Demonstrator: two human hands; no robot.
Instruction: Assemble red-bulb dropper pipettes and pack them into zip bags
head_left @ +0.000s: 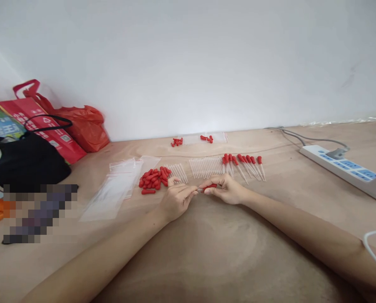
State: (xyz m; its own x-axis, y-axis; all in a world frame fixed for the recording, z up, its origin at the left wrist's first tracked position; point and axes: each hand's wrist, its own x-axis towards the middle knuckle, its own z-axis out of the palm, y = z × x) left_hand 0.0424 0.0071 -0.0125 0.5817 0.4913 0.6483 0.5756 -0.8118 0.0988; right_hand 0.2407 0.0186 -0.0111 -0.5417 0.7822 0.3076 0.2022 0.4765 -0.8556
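Note:
My left hand (pixel 178 198) is closed around a thin clear dropper tube, most of it hidden by the fingers. Pinched in my right hand (pixel 224 189) is a red rubber bulb (pixel 210 187), its mouth turned toward the tube's end between the hands. Behind my left hand lies a heap of loose red bulbs (pixel 152 179), with a few bare tubes (pixel 178 172) beside it. A row of bare clear tubes (pixel 205 167) lies beyond both hands. Several droppers with red bulbs fitted (pixel 252 165) fan out past my right hand.
Clear zip bags (pixel 112 191) lie flat at the left. More bulbs (pixel 177 142) and a bag of tubes (pixel 192 139) lie near the wall. A white power strip (pixel 342 168) with a grey cable stands right. Red bags (pixel 83 126) and a black cap (pixel 27 162) crowd the left.

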